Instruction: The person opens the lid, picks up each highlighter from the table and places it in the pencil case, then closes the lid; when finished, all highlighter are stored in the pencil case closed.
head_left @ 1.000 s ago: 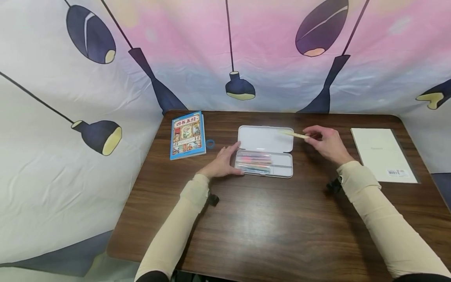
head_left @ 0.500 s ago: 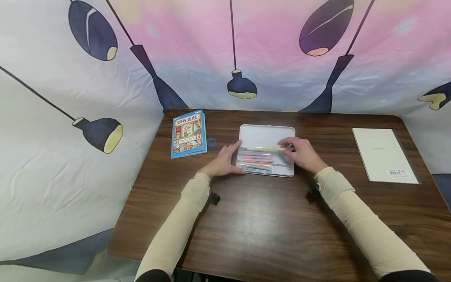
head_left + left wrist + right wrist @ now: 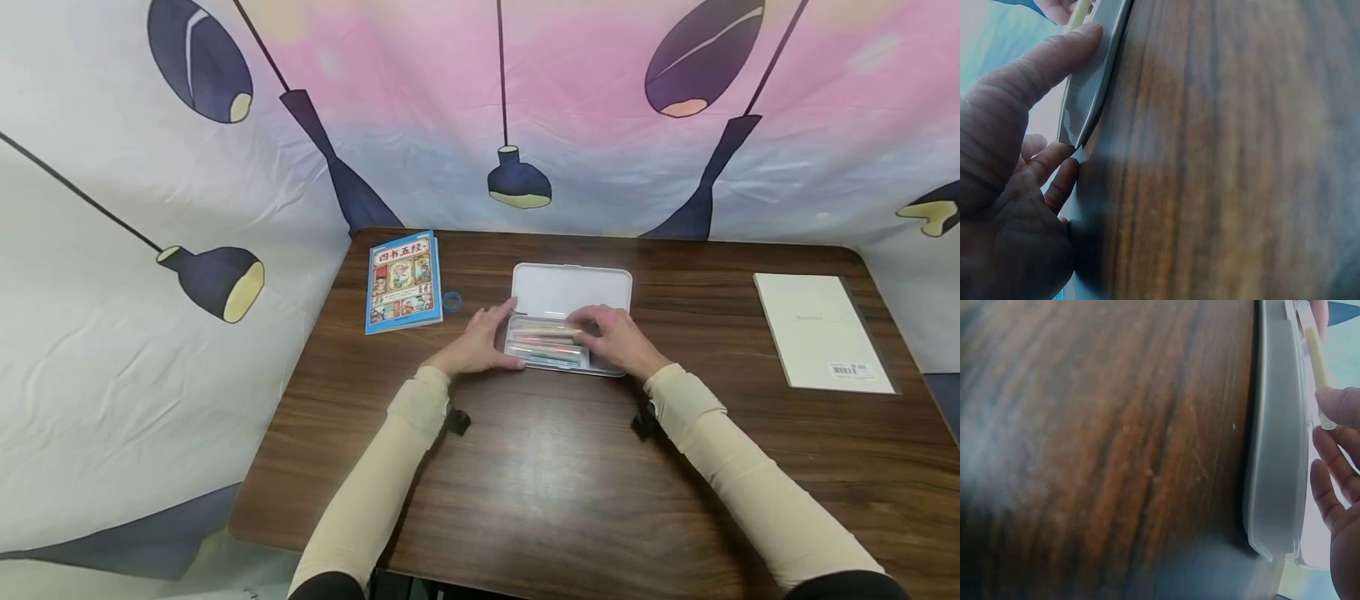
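A white pencil case (image 3: 572, 290) lies flat with its lid folded back, and several coloured pens (image 3: 546, 357) lie in its left part. My left hand (image 3: 474, 343) holds the case's left end, thumb along the front wall and the other fingers round the side. Over the right part of the case is my right hand (image 3: 618, 340). Between thumb and fingers it pinches one end of a slim pale-yellow pen (image 3: 1316, 356) with clear ends. The pen lies lengthwise over the case; whether it touches the other pens cannot be told.
To the left lie a blue-edged picture book (image 3: 405, 283) and a small blue ring (image 3: 452, 301). A cream notebook (image 3: 821, 333) with a barcode label lies at the right of the brown wooden table (image 3: 540, 492). Behind hangs a printed cloth (image 3: 420, 100).
My right hand has moved left from beside the lid to over the case, bringing the yellow pen down among the other pens. My left hand has kept its hold on the case.
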`<control>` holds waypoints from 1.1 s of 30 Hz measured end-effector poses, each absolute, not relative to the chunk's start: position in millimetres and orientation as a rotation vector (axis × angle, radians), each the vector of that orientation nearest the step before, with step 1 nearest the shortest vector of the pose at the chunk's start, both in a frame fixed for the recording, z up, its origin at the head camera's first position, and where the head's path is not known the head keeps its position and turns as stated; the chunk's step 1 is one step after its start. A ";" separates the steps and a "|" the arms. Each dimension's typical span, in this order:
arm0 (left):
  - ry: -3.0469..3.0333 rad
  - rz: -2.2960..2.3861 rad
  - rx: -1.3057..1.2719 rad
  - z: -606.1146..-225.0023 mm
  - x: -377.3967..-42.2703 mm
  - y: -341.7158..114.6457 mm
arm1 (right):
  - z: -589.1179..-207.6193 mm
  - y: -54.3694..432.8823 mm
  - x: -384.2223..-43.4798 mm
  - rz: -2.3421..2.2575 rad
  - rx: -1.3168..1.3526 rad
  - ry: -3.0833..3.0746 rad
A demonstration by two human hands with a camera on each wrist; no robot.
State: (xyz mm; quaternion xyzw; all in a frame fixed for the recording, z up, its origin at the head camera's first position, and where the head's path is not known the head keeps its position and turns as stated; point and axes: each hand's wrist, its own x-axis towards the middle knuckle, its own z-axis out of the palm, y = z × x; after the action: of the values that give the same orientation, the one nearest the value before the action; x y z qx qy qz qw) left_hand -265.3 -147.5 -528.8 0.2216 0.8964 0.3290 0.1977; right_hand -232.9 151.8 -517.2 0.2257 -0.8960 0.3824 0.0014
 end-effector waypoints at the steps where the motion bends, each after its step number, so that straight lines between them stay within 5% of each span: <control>1: 2.511 0.919 0.619 -528.6 -265.4 -147.6 | -516.8 150.8 -232.9 1.193 0.702 -2.826; 19: 2.512 0.905 0.615 -527.4 -265.7 -147.0 | -516.8 157.2 -231.7 1.189 0.663 -2.830; 33: 2.501 0.934 0.580 -526.1 -263.7 -146.7 | -514.8 219.5 -246.9 1.300 0.145 -2.696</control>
State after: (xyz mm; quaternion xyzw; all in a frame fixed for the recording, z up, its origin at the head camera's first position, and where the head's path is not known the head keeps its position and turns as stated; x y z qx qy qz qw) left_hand -263.7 -146.7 -526.1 0.2079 0.8963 0.3348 0.2034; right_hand -246.9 219.5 -514.8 0.0483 -0.8974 0.4326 0.0722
